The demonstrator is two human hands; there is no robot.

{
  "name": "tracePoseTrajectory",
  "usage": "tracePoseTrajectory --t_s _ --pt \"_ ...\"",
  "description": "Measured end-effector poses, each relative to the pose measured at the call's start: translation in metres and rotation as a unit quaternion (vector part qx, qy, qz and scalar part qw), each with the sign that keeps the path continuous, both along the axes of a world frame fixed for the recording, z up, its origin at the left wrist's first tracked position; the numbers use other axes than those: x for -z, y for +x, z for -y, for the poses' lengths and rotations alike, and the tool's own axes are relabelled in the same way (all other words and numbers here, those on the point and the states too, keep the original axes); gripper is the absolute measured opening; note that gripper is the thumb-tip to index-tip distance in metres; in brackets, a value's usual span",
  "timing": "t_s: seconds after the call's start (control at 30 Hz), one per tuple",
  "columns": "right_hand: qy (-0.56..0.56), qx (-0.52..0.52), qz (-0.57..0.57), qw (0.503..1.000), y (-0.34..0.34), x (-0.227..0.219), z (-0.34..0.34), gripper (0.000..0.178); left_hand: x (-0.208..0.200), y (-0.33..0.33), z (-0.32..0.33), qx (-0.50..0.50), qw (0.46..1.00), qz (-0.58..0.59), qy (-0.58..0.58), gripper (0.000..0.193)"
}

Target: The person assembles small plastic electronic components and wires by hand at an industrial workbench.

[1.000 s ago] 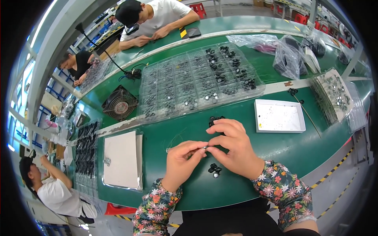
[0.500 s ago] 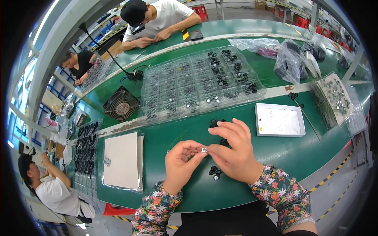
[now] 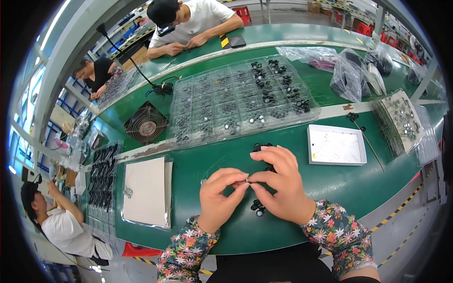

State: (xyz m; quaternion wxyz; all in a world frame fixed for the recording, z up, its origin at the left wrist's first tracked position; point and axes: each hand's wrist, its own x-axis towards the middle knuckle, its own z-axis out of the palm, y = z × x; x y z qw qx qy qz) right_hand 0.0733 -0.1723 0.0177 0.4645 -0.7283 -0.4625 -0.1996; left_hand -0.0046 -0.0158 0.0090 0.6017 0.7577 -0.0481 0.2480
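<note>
Over the green table my left hand and my right hand meet, fingertips pinching a tiny silvery part between them. The fingers cover most of it, so its exact kind does not show. Thumb and forefinger of each hand are closed on it, while the other right fingers are bent and raised. Just below the right thumb lies a small black part with a shiny round end. More small black parts lie beyond my right fingers, partly hidden by them.
A see-through compartment tray of small black parts spans the far side. To its left stands a fan; nearer is a bagged beige board. On the right are a white box and a thin rod. Co-workers sit beyond and at left.
The silvery part has turned between my fingertips and now shows less of its round face. My left fingers have closed in on it; the right hand has barely shifted.
</note>
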Motion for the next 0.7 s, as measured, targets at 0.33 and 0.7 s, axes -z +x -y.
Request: tracePoseTrajectory --t_s 0.33,0.7 --pt "0.002 -0.022 -0.088 0.996 0.0015 0.0036 0.0004 0.012 -0.0024 0.0038 0.0022 -0.077 0.956 0.096 0.266 0.022" --pt "0.005 -0.013 -0.103 0.995 0.0035 0.0101 -0.0015 0.011 -0.0020 0.0029 0.0030 -0.065 0.951 0.105 0.284 0.023"
